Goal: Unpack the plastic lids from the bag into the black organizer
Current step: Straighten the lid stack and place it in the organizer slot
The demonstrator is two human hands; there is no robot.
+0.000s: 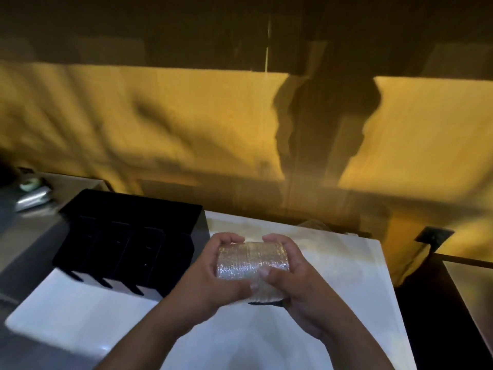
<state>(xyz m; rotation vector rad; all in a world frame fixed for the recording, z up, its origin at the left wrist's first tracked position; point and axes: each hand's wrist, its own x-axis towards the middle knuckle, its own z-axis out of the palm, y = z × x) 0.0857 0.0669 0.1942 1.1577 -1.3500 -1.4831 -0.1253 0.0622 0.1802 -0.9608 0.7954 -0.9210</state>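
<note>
- White table (333, 276), yellow wall behind.
- Left hand (213, 279) and right hand (296, 279) are closed around the lids (252, 259).
- Lids look light and slippery; hold both ends.
- Organizer (128, 236) sits left of the fingers.

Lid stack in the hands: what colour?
Clear, silvery-looking lid stack, best in the head view.

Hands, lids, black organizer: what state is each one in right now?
Left hand: closed around the stack's left end.
Right hand: closed around its right end.
Stack of plastic lids: held sideways above the white counter.
Black organizer: on the counter, slots look empty.
</note>
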